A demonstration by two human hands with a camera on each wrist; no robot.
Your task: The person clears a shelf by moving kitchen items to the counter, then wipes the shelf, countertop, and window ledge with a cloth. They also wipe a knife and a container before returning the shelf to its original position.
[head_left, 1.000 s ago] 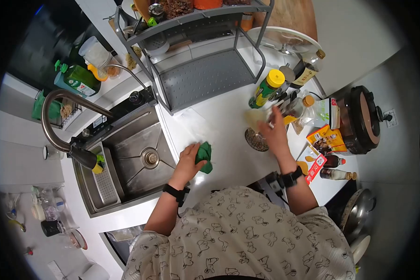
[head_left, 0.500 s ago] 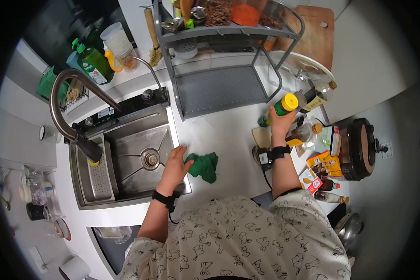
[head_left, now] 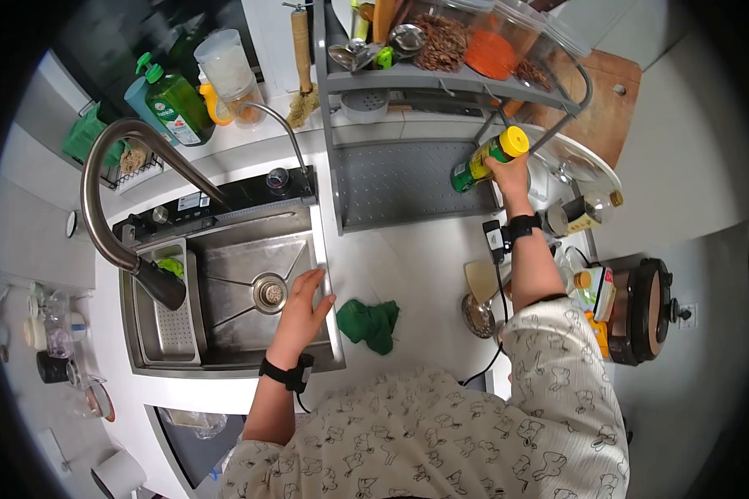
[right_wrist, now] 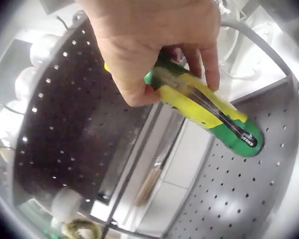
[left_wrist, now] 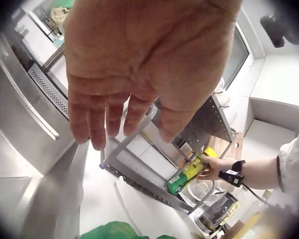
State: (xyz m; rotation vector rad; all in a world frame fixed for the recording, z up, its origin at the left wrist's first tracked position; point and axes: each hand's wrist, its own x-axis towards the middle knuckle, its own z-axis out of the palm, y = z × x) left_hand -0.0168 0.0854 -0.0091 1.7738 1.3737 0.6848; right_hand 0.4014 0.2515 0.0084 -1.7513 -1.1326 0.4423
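My right hand (head_left: 508,173) grips a green bottle with a yellow cap (head_left: 484,158) and holds it tilted above the lower perforated shelf of the grey rack (head_left: 399,179). The right wrist view has the bottle (right_wrist: 209,112) in my fingers, its base pointing at the shelf (right_wrist: 249,199). My left hand (head_left: 304,301) rests with straight fingers on the right rim of the steel sink (head_left: 241,287); the left wrist view shows that hand (left_wrist: 139,74) open and empty. A crumpled green cloth (head_left: 370,322) lies on the white counter just right of the left hand.
A curved tap (head_left: 121,195) arches over the sink. Soap bottles (head_left: 171,96) stand behind it. The rack's top shelf (head_left: 449,50) carries jars and utensils. A rice cooker (head_left: 645,308), sauce bottles (head_left: 578,216), a glass lid (head_left: 574,162) and a small strainer (head_left: 477,316) crowd the right side.
My right hand lifted the yellow-capped bottle from the counter's right side up over the rack's lower shelf. My left hand let go of the green cloth and moved to the sink rim.
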